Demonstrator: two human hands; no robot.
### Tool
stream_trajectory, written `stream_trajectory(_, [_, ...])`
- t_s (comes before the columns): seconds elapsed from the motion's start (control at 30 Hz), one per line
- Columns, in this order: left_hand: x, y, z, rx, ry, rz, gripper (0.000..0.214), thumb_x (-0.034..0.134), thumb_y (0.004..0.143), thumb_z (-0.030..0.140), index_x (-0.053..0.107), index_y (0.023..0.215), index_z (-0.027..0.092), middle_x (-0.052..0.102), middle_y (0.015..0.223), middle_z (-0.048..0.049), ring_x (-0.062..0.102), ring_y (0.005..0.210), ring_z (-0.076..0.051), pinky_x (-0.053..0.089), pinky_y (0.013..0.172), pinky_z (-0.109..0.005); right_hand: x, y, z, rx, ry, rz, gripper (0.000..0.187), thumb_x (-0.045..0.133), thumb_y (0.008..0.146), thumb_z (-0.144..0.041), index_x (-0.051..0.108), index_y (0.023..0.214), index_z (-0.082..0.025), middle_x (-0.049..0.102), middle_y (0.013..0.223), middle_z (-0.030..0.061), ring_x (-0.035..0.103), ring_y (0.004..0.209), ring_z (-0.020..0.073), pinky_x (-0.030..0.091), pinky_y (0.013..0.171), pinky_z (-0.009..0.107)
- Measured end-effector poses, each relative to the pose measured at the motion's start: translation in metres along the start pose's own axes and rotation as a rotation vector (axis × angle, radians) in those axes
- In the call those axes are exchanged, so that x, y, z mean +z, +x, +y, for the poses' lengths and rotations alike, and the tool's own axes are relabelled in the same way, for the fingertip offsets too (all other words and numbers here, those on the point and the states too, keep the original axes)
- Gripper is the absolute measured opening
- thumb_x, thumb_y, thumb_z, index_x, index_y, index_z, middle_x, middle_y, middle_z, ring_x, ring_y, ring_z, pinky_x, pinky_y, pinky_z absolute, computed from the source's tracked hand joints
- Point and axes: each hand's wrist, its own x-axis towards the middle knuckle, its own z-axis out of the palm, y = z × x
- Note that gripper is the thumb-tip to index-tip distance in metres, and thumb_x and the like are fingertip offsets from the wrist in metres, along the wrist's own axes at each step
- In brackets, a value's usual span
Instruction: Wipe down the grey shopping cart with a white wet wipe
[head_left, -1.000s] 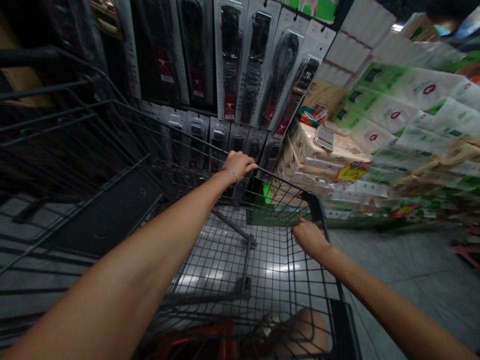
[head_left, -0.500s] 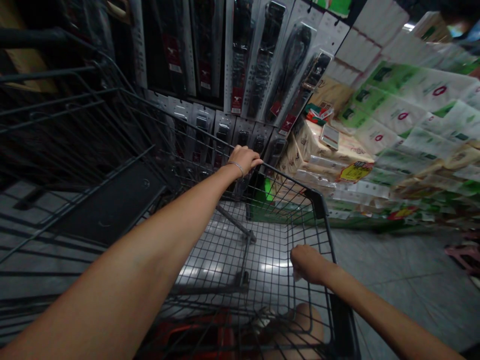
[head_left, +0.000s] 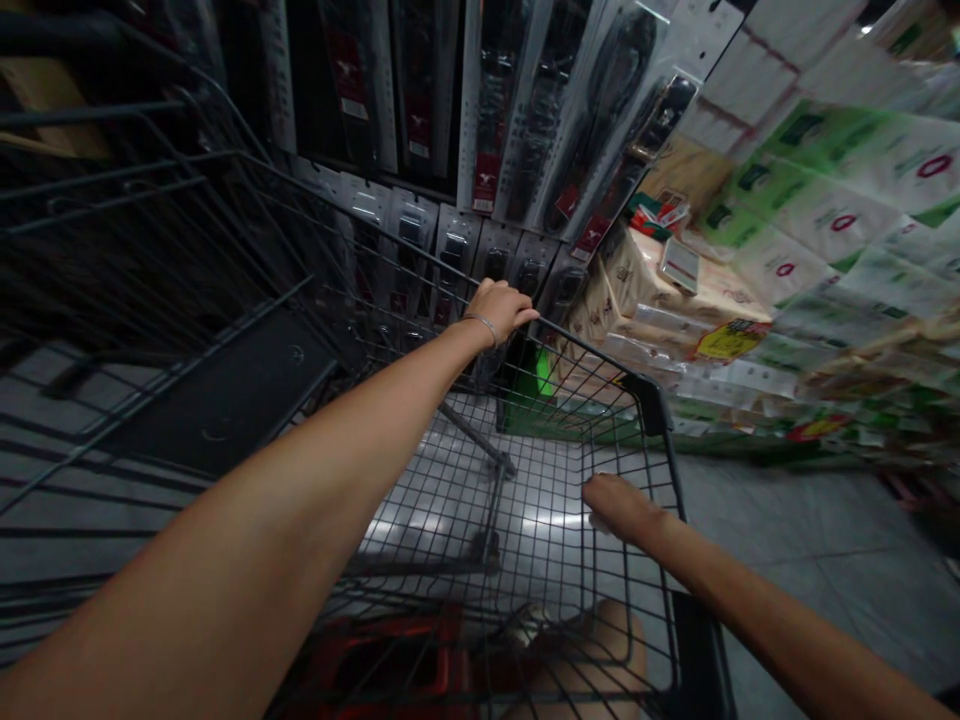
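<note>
My left hand (head_left: 501, 305), a thin bracelet at its wrist, is closed over the far top rail of a dark wire shopping cart (head_left: 656, 405). My left arm stretches across the basket. Over the cart's right-hand end, my right hand (head_left: 611, 500) hangs inside the basket with its fingers curled in. A small pale patch shows under that hand, too blurred to name. Through the wire mesh I see the floor, the cart's lower frame (head_left: 491, 545), a red-orange object (head_left: 390, 650) and a bent leg (head_left: 619, 640).
Packaged belts (head_left: 487, 130) hang on a rack beyond the cart. Stacked tissue packs (head_left: 675, 290) with a yellow price sign (head_left: 731, 340) stand to the right, beside green-and-white packs (head_left: 832, 215). Grey tiled floor (head_left: 795, 530) lies right of the cart.
The racks and tissue stacks have shifted slightly right and up in view. My left hand stays on the rail. My right hand has turned a little, showing less of its fingers.
</note>
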Motion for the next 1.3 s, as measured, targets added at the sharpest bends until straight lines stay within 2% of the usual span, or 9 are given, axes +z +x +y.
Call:
stream_trajectory(0.1, [0.0,0.0,0.0,-0.002,0.005,-0.005,0.035,0.041,0.089,0.043,0.067,0.08,0.021,0.067,0.078,-0.0051,0.051,0.084,-0.022,0.032,0.077,-0.038,-0.017,0.007,0.007,0.096,-0.094,-0.031,0.032,0.041,0.081,0.001,0.068,0.097,-0.008,0.068,0.1,0.0165,0.062,0.1,0.0237,0.047,0.085,0.028])
stream_trajectory(0.23, [0.0,0.0,0.0,-0.01,0.004,0.001,0.035,0.042,0.089,0.044,0.067,0.081,0.021,0.066,0.078,-0.0051,0.051,0.085,-0.023,0.032,0.078,-0.038,-0.031,0.014,0.016,0.162,-0.146,0.032,0.034,0.039,0.081,0.002,0.068,0.096,-0.006,0.067,0.102,0.0187,0.061,0.099,0.0239,0.047,0.082,0.027])
stream_trajectory(0.37, [0.001,0.001,-0.001,-0.018,0.015,-0.013,0.038,0.04,0.09,0.045,0.068,0.083,0.021,0.067,0.079,-0.0066,0.052,0.086,-0.024,0.031,0.078,-0.039,-0.031,0.014,0.015,0.218,-0.147,0.091,0.035,0.038,0.081,0.004,0.067,0.098,-0.006,0.066,0.103,0.0195,0.062,0.098,0.0237,0.047,0.082,0.028])
stream_trajectory(0.5, [0.003,0.002,-0.002,-0.017,0.029,0.005,0.038,0.04,0.089,0.046,0.068,0.082,0.022,0.068,0.079,-0.006,0.052,0.085,-0.023,0.03,0.078,-0.038,-0.02,0.013,-0.003,0.291,-0.156,0.016,0.037,0.036,0.081,0.006,0.068,0.097,-0.003,0.064,0.104,0.0234,0.063,0.096,0.0251,0.05,0.074,0.029])
stream_trajectory(0.67, [0.005,0.002,-0.001,-0.004,0.008,0.037,0.037,0.042,0.089,0.046,0.068,0.081,0.022,0.067,0.079,-0.0052,0.052,0.085,-0.022,0.03,0.077,-0.037,-0.003,0.015,-0.028,0.221,-0.136,-0.118,0.037,0.04,0.077,0.009,0.068,0.097,-0.004,0.066,0.101,0.0211,0.063,0.097,0.0238,0.05,0.077,0.029])
stream_trajectory(0.93, [0.006,0.002,0.0,-0.018,-0.059,0.032,0.035,0.044,0.089,0.045,0.069,0.08,0.021,0.069,0.081,-0.0062,0.052,0.088,-0.024,0.029,0.08,-0.039,0.005,0.006,-0.042,0.052,-0.078,-0.241,0.034,0.048,0.076,0.005,0.065,0.103,-0.008,0.067,0.104,0.0174,0.063,0.1,0.0225,0.049,0.081,0.029])
stream_trajectory(1.07, [0.007,0.003,0.0,-0.015,-0.016,0.051,0.035,0.044,0.088,0.045,0.068,0.079,0.022,0.068,0.08,-0.0052,0.051,0.085,-0.022,0.03,0.078,-0.038,0.003,0.004,-0.031,0.059,-0.009,-0.274,0.029,0.051,0.077,-0.002,0.066,0.101,-0.008,0.067,0.104,0.0166,0.063,0.098,0.022,0.047,0.079,0.026])
stream_trajectory(1.2, [0.005,0.0,0.003,-0.017,0.008,0.062,0.034,0.044,0.089,0.044,0.068,0.079,0.021,0.068,0.081,-0.0055,0.052,0.084,-0.021,0.03,0.076,-0.037,-0.013,-0.001,-0.006,0.039,0.139,-0.229,0.02,0.053,0.074,-0.009,0.069,0.087,-0.012,0.069,0.094,0.0107,0.063,0.089,0.0189,0.045,0.071,0.023])
stream_trajectory(1.3, [0.003,-0.002,0.005,-0.015,-0.002,0.064,0.034,0.045,0.089,0.043,0.068,0.08,0.02,0.068,0.082,-0.0065,0.052,0.086,-0.022,0.03,0.076,-0.036,-0.028,-0.009,-0.002,0.035,0.148,-0.322,0.023,0.054,0.069,-0.003,0.069,0.083,-0.011,0.07,0.088,0.0094,0.064,0.083,0.0179,0.043,0.064,0.021])
